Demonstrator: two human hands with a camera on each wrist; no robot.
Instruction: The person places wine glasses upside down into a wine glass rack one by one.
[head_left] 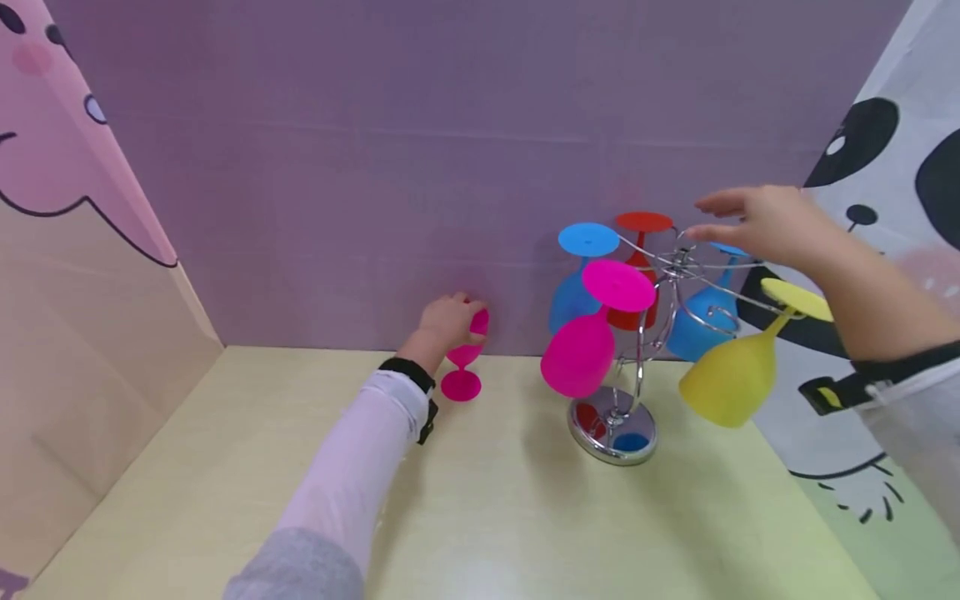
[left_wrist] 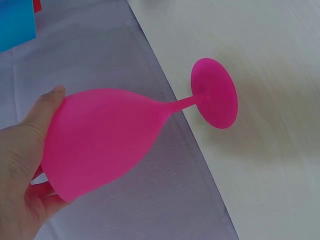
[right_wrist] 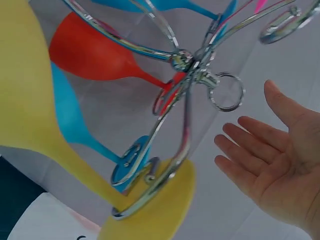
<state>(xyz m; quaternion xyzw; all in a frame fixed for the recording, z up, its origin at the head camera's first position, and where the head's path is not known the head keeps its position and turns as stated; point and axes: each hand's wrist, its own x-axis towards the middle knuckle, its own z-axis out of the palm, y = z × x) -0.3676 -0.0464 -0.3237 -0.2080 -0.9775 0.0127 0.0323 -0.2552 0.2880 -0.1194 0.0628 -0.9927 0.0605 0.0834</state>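
My left hand (head_left: 448, 323) grips a pink wine glass (left_wrist: 107, 140) round the rim end of its bowl. In the left wrist view, thumb and fingers sit on opposite sides of the bowl. The glass's round foot (head_left: 461, 385) is lowest in the head view, near the back edge of the table; whether it touches the tabletop I cannot tell. With fingers extended and nothing held, my right hand (head_left: 780, 218) hovers by the top of a chrome glass rack (head_left: 678, 262). The ring (right_wrist: 226, 92) atop the rack is close to its fingertips.
Upside down on the rack hang another pink glass (head_left: 577, 357), a yellow glass (head_left: 729, 379), a red glass (right_wrist: 92, 50) and two blue ones, one a blue glass (head_left: 572, 300) at left. The rack's round base (head_left: 612, 427) stands on the table (head_left: 480, 517). A purple backdrop (head_left: 337, 167) rises behind.
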